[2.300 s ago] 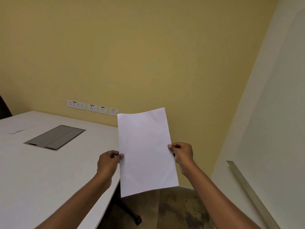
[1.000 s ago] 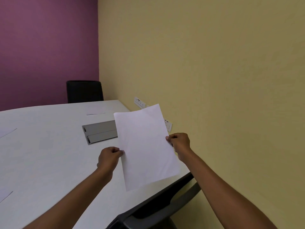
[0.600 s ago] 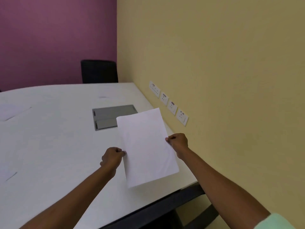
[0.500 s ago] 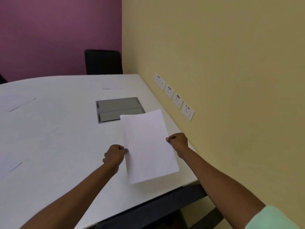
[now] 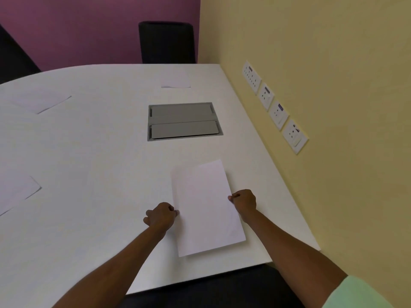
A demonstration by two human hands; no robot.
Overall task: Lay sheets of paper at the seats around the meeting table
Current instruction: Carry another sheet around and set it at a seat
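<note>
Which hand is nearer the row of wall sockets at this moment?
Right. The right hand pinches the sheet on its edge facing the wall sockets; the left hand grips the opposite edge, farther from them.

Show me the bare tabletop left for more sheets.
Free: the wide stretch between the held sheet, the grey hatch and the left-edge sheet; also between hatch and far-left sheet. Tight: the strip beside the yellow wall.

Left hand (image 5: 160, 217): I see it knuckles-up, fingers curled, pinching the sheet (image 5: 205, 207) at its left edge. Right hand (image 5: 243, 202): likewise curled, pinching the right edge. Both forearms bare, extended forward.
</note>
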